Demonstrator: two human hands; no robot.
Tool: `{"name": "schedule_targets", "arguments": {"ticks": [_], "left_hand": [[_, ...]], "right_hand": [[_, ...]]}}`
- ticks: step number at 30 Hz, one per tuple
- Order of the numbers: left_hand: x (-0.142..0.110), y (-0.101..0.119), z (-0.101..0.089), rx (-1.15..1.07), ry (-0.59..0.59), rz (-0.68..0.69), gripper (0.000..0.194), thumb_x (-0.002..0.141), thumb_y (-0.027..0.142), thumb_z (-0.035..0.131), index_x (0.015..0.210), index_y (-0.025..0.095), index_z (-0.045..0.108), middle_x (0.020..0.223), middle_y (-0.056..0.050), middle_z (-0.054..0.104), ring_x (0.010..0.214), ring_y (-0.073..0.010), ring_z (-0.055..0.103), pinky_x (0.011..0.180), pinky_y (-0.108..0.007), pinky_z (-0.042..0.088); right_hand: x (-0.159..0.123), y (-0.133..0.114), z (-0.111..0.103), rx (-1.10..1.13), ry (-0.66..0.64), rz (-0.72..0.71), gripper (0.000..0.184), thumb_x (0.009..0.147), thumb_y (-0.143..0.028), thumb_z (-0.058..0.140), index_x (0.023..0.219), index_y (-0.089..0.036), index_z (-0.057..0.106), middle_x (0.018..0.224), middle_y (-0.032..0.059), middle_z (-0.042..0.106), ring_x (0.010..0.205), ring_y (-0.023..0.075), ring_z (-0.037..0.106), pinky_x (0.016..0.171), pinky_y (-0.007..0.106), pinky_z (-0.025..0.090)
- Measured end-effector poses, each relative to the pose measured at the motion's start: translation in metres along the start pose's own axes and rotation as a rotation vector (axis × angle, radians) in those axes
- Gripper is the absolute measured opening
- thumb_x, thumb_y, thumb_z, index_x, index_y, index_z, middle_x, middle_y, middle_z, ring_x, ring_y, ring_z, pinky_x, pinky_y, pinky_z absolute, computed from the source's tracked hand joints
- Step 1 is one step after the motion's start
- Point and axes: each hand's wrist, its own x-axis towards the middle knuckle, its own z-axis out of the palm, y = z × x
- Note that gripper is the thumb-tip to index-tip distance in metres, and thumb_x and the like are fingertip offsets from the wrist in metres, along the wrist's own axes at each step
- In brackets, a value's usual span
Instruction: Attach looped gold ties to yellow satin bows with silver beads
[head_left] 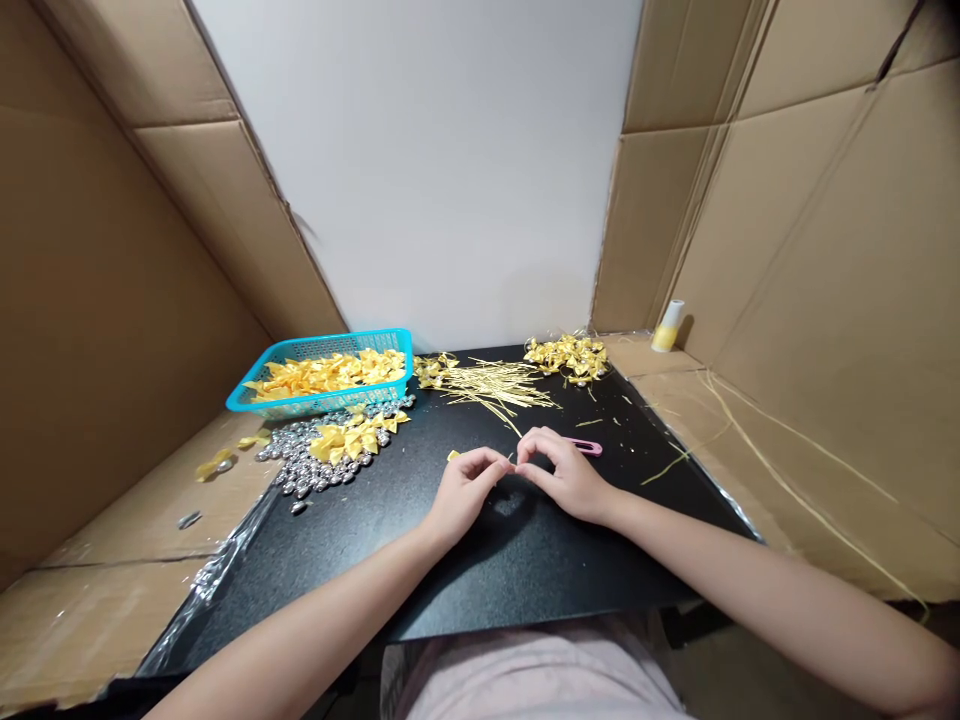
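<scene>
My left hand (471, 492) and my right hand (564, 475) meet over the front middle of the black table. Both pinch thumb against fingers, tip to tip, on a thin yellow cord (511, 458) of which only a short bit shows. A scrap of yellow ribbon (453, 455) peeks out behind my left hand; whether it is joined to the cord is hidden. Just behind my right hand lies a pink-handled tool (586, 447), partly covered. Beyond the hands, a pile of cut yellow cords (502, 382) is spread out.
A blue basket (319, 405) of yellow ribbon bows (330, 373) stands at the back left. Silver beads (315, 475) with loose bows lie before it. Finished-looking bow pieces (568, 357) are heaped at the back right, near a thread cone (667, 326). Cardboard walls (832, 250) enclose the table.
</scene>
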Motion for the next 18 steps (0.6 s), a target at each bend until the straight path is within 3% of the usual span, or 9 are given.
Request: {"name": "schedule_targets", "arguments": {"ticks": [8,14,18], "left_hand": [[0.0012,-0.0006,-0.0009,-0.006,0.026,-0.021,0.021,0.075,0.034,0.061,0.066,0.016,0.068,0.065,-0.001,0.065,0.062,-0.0134,0.053,0.062,-0.024,0.041],[0.0012,0.0005,0.0005,-0.024,-0.024,-0.033,0.018,0.072,0.029,0.058,0.062,0.016,0.066,0.065,-0.001,0.066,0.063,-0.0135,0.053,0.062,-0.024,0.040],[0.0009,0.0017,0.0003,-0.037,-0.006,-0.023,0.020,0.073,0.032,0.058,0.064,0.017,0.066,0.065,-0.001,0.066,0.062,-0.0133,0.052,0.061,-0.024,0.040]], "right_hand": [[-0.0004,-0.0019,0.0003,-0.024,0.039,-0.008,0.013,0.089,-0.016,0.054,0.077,-0.021,0.051,0.081,0.0023,0.056,0.082,0.0185,0.052,0.076,0.032,0.042],[0.0000,-0.0027,0.0001,-0.020,0.052,0.007,0.013,0.088,-0.017,0.055,0.076,-0.020,0.051,0.080,0.0025,0.055,0.081,0.0181,0.052,0.075,0.032,0.042],[-0.0010,-0.0042,-0.0008,0.011,0.069,0.041,0.004,0.086,-0.019,0.057,0.083,-0.020,0.056,0.085,0.0032,0.060,0.083,0.0178,0.056,0.078,0.033,0.045]]}}
